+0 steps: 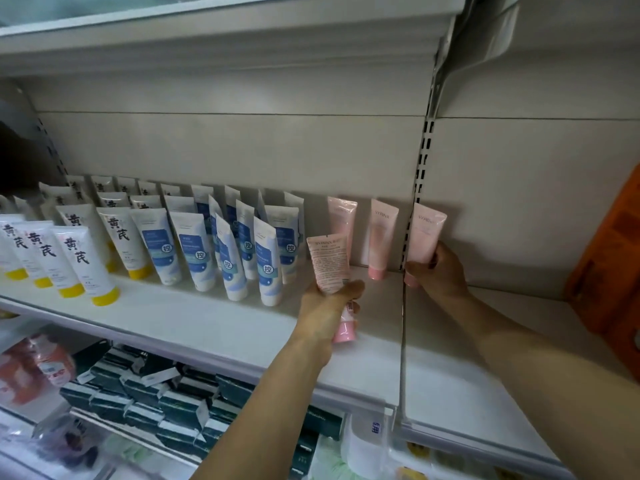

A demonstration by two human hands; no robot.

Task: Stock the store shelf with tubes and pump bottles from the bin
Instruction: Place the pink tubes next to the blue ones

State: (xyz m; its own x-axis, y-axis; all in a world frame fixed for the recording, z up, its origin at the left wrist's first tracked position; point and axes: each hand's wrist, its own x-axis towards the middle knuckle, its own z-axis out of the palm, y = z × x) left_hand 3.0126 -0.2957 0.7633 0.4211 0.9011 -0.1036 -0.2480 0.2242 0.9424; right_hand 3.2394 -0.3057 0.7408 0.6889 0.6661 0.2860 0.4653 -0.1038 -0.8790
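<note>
My left hand (325,303) grips a pink tube (330,263) above the white shelf (214,320), with its printed back facing me and its pink cap (344,332) below my fingers. My right hand (438,271) holds a second pink tube (425,233) upright against the back wall at the seam between two shelf sections. Two more pink tubes (381,233) stand cap-down between my hands at the back. The bin is out of view.
Rows of blue-and-white tubes (235,258) and white tubes with yellow caps (83,261) fill the shelf's left part. An orange object (609,271) stands at the far right. Dark boxes (166,400) lie on the lower shelf. Another shelf overhangs above.
</note>
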